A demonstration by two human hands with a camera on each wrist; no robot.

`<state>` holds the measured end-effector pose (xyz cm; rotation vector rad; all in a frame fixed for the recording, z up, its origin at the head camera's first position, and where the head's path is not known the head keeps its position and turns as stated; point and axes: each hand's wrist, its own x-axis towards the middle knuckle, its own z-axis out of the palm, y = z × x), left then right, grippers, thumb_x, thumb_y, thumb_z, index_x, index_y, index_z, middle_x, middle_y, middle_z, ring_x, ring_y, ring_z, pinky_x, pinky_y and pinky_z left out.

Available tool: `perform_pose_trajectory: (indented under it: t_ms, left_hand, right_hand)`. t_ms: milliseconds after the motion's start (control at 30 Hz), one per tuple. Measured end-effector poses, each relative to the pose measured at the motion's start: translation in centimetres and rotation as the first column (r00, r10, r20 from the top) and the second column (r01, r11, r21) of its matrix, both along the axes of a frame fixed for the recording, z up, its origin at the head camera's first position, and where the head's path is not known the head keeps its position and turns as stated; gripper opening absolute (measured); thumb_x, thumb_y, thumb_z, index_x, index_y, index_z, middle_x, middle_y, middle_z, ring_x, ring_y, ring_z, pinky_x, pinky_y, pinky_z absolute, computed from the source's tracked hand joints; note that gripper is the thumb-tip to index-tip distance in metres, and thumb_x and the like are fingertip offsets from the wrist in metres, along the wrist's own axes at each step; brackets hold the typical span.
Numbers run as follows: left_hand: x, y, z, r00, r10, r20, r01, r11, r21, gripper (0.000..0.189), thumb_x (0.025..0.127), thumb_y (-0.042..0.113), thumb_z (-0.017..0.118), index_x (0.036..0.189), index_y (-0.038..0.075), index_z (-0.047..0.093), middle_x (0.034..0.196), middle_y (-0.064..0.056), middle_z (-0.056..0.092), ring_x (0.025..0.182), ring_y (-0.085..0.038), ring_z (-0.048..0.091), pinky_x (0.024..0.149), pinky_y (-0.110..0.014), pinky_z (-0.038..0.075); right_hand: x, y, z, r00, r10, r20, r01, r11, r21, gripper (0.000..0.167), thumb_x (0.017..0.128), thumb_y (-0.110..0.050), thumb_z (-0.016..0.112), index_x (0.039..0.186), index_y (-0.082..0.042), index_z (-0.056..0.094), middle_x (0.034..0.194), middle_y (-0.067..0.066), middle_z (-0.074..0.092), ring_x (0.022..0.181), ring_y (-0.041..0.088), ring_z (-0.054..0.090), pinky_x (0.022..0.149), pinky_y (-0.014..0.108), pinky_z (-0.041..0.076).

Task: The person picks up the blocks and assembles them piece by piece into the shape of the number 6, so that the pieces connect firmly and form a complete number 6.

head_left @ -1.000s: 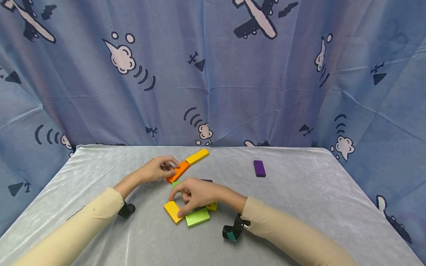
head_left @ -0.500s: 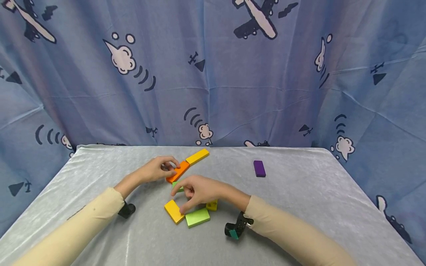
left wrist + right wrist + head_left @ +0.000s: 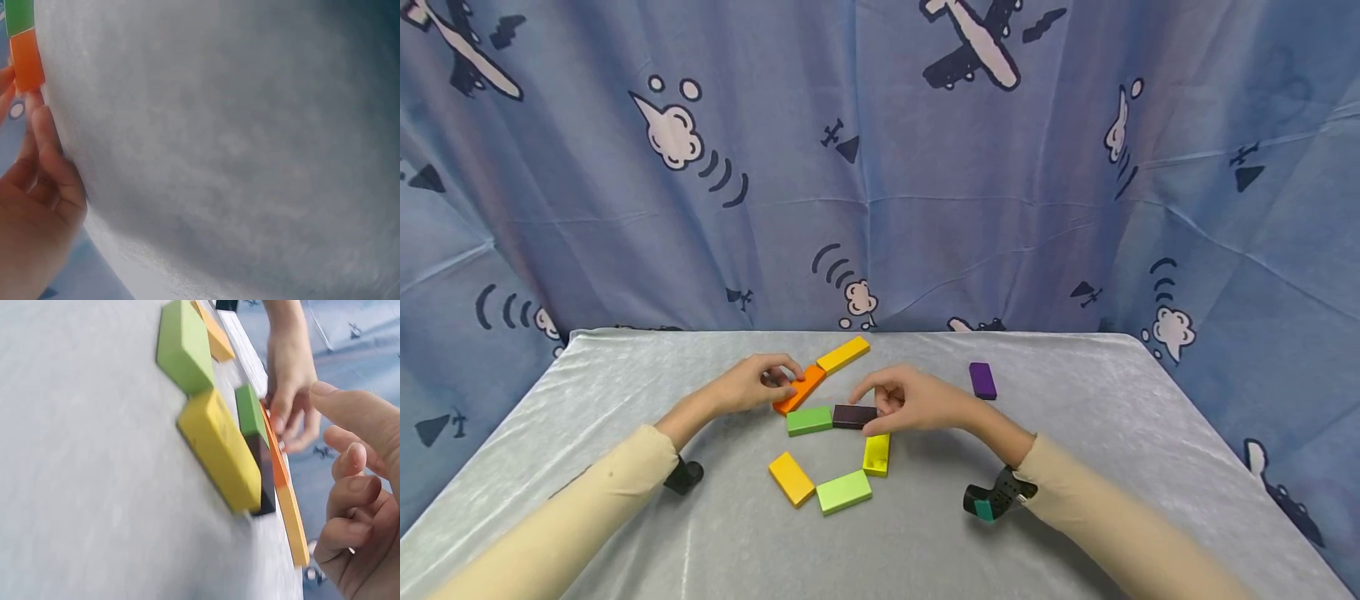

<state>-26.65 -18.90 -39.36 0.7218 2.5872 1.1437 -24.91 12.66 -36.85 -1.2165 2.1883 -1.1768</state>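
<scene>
My left hand [image 3: 751,383] pinches the orange block [image 3: 805,388] between thumb and fingers as it lies on the table; the same block [image 3: 27,61] shows at the edge of the left wrist view. My right hand [image 3: 921,400] hovers with thumb and index finger apart, holding nothing, over the right end of the dark brown block [image 3: 853,417]. Left of that lies a green block [image 3: 809,421], end to end with it. Below stand a yellow block [image 3: 876,455], a light green block [image 3: 844,492] and an amber block [image 3: 792,478], forming a curve.
Another yellow block [image 3: 844,355] adjoins the orange one's far end. A purple block [image 3: 982,381] lies apart at the back right. Grey cloth covers the table [image 3: 715,533], and a blue curtain [image 3: 880,167] hangs behind it.
My right hand has left the amber block and moved right and back, uncovering the green, dark brown and yellow blocks. My left hand has stayed on the orange block.
</scene>
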Motion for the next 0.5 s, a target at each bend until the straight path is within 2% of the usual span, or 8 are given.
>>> perform_pose_trajectory:
  t_ms: [233, 367, 500]
  left_hand:
    - [0.1, -0.1, 0.0, 1.000, -0.004, 0.004, 0.004, 1.000, 0.006, 0.019, 0.097, 0.002, 0.067, 0.116, 0.006, 0.068, 0.098, -0.007, 0.069, 0.083, -0.023, 0.063, 0.070, -0.036, 0.050]
    - [0.0, -0.1, -0.1, 1.000, -0.006, 0.003, 0.006, 1.000, 0.003, 0.019, 0.097, 0.002, 0.067, 0.116, 0.006, 0.068, 0.098, -0.006, 0.069, 0.083, -0.022, 0.063, 0.069, -0.036, 0.050]
    - [0.0, -0.1, 0.0, 1.000, 0.002, 0.009, -0.002, 1.000, -0.004, 0.019, 0.097, 0.001, 0.067, 0.115, 0.007, 0.068, 0.098, -0.006, 0.069, 0.082, -0.022, 0.061, 0.069, -0.036, 0.050]
  right_hand:
    - [-0.5, 3.9, -0.3, 0.995, -0.103, 0.004, 0.103, 0.995, -0.012, 0.036, 0.090, -0.017, 0.081, 0.121, -0.003, 0.069, 0.071, 0.001, 0.052, 0.060, 0.013, 0.042, 0.057, 0.026, 0.037]
    - [-0.8, 6.1, -0.4, 0.985, -0.171, -0.006, 0.171, 0.985, -0.008, 0.037, 0.090, -0.017, 0.081, 0.122, -0.002, 0.069, 0.071, 0.002, 0.053, 0.060, 0.013, 0.043, 0.056, 0.025, 0.038]
    - [-1.2, 8.6, -0.4, 0.974, -0.228, -0.018, 0.227, 0.973, -0.045, 0.037, 0.090, -0.015, 0.081, 0.121, 0.000, 0.069, 0.072, 0.004, 0.052, 0.061, 0.012, 0.043, 0.055, 0.026, 0.037]
